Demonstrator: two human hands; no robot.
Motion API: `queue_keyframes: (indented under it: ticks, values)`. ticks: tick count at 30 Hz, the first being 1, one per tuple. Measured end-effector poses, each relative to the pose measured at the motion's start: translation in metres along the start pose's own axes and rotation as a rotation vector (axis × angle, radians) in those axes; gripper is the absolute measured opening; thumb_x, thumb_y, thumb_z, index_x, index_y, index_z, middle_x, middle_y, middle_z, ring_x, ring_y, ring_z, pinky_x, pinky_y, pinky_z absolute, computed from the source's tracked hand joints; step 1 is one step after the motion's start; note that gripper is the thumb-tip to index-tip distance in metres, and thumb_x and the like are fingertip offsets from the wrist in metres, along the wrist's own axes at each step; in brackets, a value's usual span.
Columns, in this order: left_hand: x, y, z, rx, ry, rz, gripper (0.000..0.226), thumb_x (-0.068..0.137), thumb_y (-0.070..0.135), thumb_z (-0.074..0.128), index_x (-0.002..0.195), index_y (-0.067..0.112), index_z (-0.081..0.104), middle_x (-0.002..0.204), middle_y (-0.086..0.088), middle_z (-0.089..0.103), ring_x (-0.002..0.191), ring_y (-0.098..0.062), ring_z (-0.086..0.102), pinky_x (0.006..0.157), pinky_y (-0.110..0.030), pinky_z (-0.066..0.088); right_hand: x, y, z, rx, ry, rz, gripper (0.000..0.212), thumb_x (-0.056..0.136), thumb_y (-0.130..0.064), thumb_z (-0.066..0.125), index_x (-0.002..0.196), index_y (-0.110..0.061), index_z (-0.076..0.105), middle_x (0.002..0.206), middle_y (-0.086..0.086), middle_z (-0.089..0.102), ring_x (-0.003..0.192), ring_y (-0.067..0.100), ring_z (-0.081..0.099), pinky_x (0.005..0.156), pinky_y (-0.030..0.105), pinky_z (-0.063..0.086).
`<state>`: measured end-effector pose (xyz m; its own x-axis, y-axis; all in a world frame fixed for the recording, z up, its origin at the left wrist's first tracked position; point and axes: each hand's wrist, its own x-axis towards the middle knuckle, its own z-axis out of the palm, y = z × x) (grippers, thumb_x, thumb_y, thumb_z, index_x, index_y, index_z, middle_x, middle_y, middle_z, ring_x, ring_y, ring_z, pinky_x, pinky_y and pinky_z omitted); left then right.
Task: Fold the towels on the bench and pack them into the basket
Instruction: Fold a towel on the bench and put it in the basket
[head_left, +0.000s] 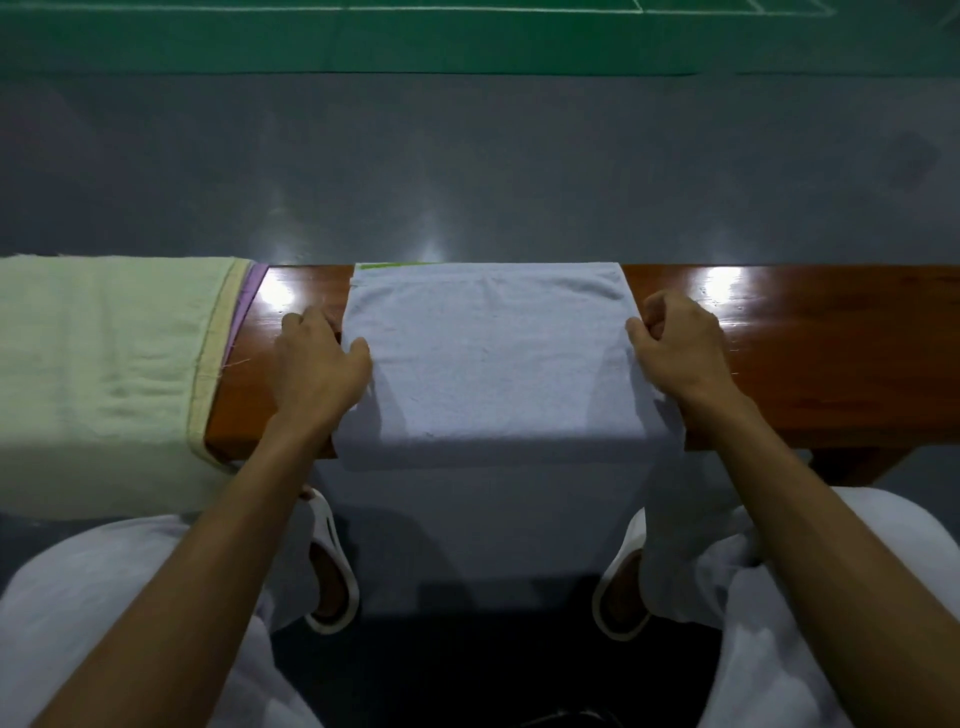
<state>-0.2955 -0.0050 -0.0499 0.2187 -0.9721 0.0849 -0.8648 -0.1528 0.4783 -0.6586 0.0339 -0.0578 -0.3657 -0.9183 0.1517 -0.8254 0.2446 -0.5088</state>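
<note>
Left hand (319, 364) and right hand (678, 353) each pinch a side edge of the soft blue towel (488, 364) draped over the glossy wooden table (805, 353).

On my feed the left hand (319, 364) and right hand (675, 348) are bare, and so are both forearms (223, 545) down to the frame edge. Loose pale grey trousers (93, 597) (soft, rumpled fabric) cover the legs; the feet wear white slide sandals (326, 519) with broad straps.
</note>
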Motion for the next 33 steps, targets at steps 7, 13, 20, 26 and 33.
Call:
queue_keyframes:
  ticks: [7,13,20,26,33]
  values:
    - [-0.004,0.008,0.005,0.081,0.029,-0.001,0.039,0.101,0.037,0.058,0.122,0.004,0.060,0.123,-0.017,0.060,0.108,-0.035,0.061,0.086,-0.042,0.049,0.004,-0.007,0.007,-0.077,0.028,0.125,0.025,0.096,-0.039,0.067,0.099,-0.014,0.066,0.093,0.002,0.063,0.079,0.017,0.058,0.064,0.025,0.039]
    - [0.005,0.005,0.010,-0.017,0.001,0.066,0.025,0.101,0.033,0.062,0.104,0.009,0.069,0.103,-0.009,0.067,0.086,-0.018,0.056,0.071,-0.033,0.041,0.007,-0.009,0.007,0.014,-0.006,0.191,0.015,0.096,-0.034,0.067,0.087,-0.022,0.068,0.089,0.000,0.069,0.082,0.018,0.063,0.071,0.032,0.051]
    - [0.009,0.002,0.000,-0.230,-0.057,0.046,0.018,0.105,0.029,0.057,0.105,0.011,0.060,0.101,-0.007,0.062,0.092,-0.022,0.060,0.074,-0.030,0.044,0.007,-0.012,-0.007,0.288,-0.053,0.189,0.015,0.101,-0.027,0.063,0.102,-0.012,0.064,0.096,0.002,0.062,0.083,0.013,0.058,0.065,0.021,0.043]
    - [0.013,-0.005,-0.008,-0.462,-0.174,-0.068,0.037,0.090,0.034,0.077,0.114,0.017,0.055,0.101,-0.002,0.068,0.092,-0.021,0.067,0.078,-0.038,0.056,0.009,-0.006,-0.011,0.449,-0.131,0.287,0.032,0.091,-0.019,0.075,0.117,-0.015,0.057,0.103,0.001,0.062,0.087,0.012,0.060,0.065,0.026,0.049]
    - [0.021,-0.019,-0.016,-0.586,-0.340,0.038,0.042,0.090,0.009,0.071,0.125,0.031,0.061,0.116,-0.008,0.069,0.101,-0.023,0.068,0.081,-0.038,0.059,0.010,-0.002,-0.021,0.552,-0.257,0.120,0.046,0.087,-0.004,0.076,0.128,-0.023,0.067,0.112,0.003,0.067,0.098,0.015,0.066,0.066,0.019,0.055]
